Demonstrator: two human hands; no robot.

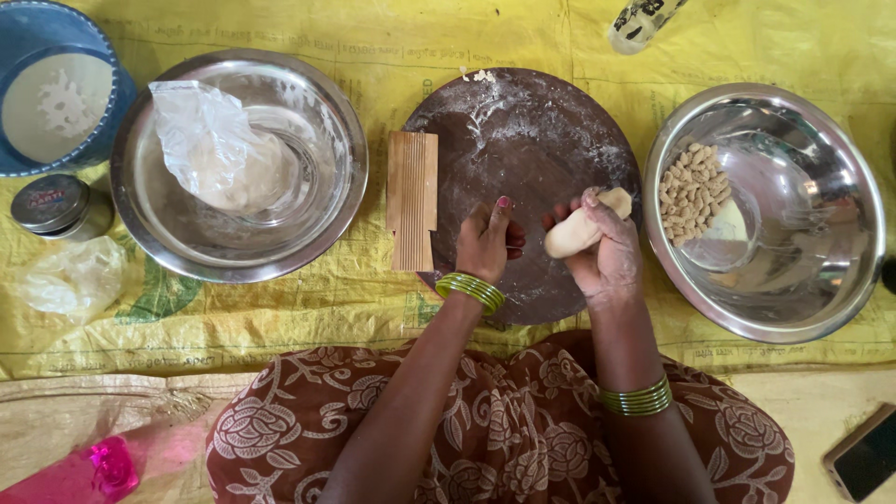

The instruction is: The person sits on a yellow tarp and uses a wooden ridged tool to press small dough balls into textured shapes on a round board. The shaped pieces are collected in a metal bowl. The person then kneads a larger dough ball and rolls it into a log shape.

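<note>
1. Head view, the hands: the right hand [605, 252] is closed around a pale lump of dough [581, 229], fingers wrapped over its far end. The dough sits above the round dark board [523, 140], which is dusted with flour. The left hand [487, 245] hovers just beside it, fingers curled in loosely; whether a small pinch of dough sits under them I cannot tell.

2. Head view, the surroundings: a ridged wooden block [412, 201] lies against the board's left edge. The steel bowl on the right [840, 280] holds a heap of small shaped pieces [689, 191]. The steel bowl on the left [149, 224] holds a clear plastic bag [210, 140].

3. Step in hand, as I judge it: a bit is being pulled off the lump for shaping. The next move calls for a small, even pinch and firm pressure across the block's ridges.
</note>
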